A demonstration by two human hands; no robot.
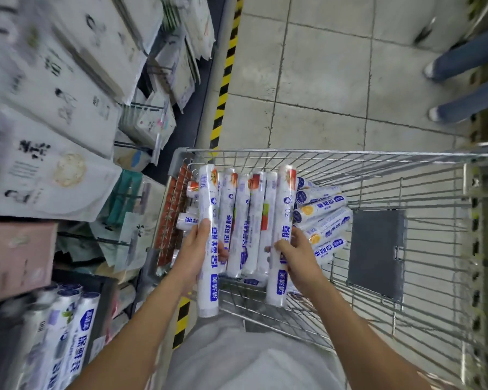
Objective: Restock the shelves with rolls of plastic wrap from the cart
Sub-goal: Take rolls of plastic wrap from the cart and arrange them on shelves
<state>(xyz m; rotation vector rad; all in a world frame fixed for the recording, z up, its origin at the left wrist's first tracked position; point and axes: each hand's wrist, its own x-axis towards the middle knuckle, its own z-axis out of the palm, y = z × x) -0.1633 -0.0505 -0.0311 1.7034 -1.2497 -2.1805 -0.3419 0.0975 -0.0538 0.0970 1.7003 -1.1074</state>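
Observation:
A wire shopping cart stands in front of me with several white rolls of plastic wrap lying in its left half. My left hand grips one long roll lengthwise above the cart's left side. My right hand grips another roll above the middle of the pile. Shorter rolls lie slanted to the right of the pile. At the lower left, a shelf holds several upright rolls of wrap.
Shelves on the left carry white packaged goods and hanging packs on hooks. Yellow-black tape marks the floor along the shelf base. A person's legs in jeans stand at the far right. A grey flap lies in the cart.

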